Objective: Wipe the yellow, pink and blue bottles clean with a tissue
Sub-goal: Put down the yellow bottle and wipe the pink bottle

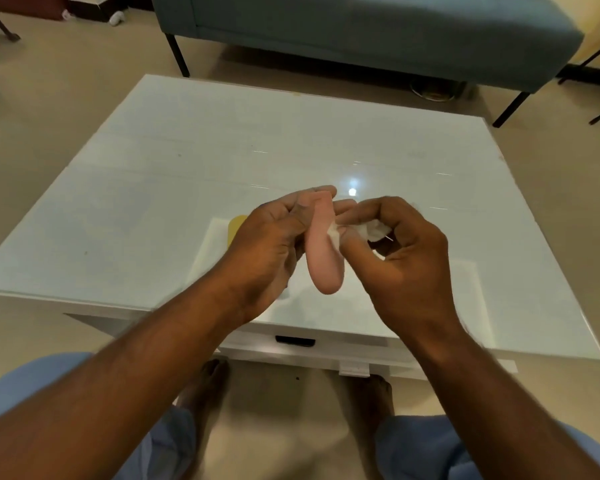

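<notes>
The pink bottle (323, 251) hangs above the near part of the white table (153, 188), long axis running near to far, rounded end nearest. The left hand (267, 244) grips its far end; the right hand (395, 247) pinches a tissue (371, 230) against its right side. A yellow bottle (236, 226) lies partly hidden behind the left hand.

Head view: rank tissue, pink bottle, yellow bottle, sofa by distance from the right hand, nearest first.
1. tissue: bunched in the right hand itself.
2. pink bottle: just left of it, held by the left hand, tissue pressed against its side.
3. yellow bottle: on the table, mostly hidden behind the left hand.
4. sofa: across the room, beyond the table's far edge.
</notes>
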`<state>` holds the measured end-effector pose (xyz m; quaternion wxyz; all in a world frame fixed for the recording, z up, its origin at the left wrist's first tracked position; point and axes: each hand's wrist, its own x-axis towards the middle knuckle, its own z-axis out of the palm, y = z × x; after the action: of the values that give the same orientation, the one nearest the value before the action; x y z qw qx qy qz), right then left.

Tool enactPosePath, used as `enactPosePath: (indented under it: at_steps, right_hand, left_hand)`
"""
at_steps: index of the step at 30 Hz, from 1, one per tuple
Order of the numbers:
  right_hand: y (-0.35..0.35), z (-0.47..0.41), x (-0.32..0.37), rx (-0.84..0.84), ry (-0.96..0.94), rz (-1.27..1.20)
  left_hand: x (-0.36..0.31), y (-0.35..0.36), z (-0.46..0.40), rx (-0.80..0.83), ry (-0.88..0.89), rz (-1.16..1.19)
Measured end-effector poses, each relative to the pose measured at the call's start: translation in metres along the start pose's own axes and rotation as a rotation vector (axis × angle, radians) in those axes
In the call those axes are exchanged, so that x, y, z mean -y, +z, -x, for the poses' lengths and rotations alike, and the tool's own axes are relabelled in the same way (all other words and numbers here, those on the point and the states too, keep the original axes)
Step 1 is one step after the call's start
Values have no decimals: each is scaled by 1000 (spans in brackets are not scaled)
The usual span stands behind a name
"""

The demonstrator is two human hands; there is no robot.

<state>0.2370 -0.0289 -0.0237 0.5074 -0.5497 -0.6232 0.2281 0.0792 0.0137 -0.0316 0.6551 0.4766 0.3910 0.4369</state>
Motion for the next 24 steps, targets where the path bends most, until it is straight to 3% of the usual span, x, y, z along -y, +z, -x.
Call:
enactPosePath:
  at_steps: [3, 7, 11, 15, 24]
  right_hand:
    - [5, 7, 3, 58, -54, 58]
    - [-1, -1, -1, -48, -7, 1]
    - [-1, 5, 5, 35, -111, 43]
    - [-2, -1, -2, -46, 11, 42]
    - [-2, -2, 2, -35, 53, -43]
  left_hand:
    - [-8, -3, 0, -11, -13, 43]
    - [1, 5, 5, 27, -44, 23]
    - [-4, 5, 5, 11, -42, 29]
    - [-2, 6, 3, 22, -53, 60]
    - [0, 6, 3, 25, -24, -16]
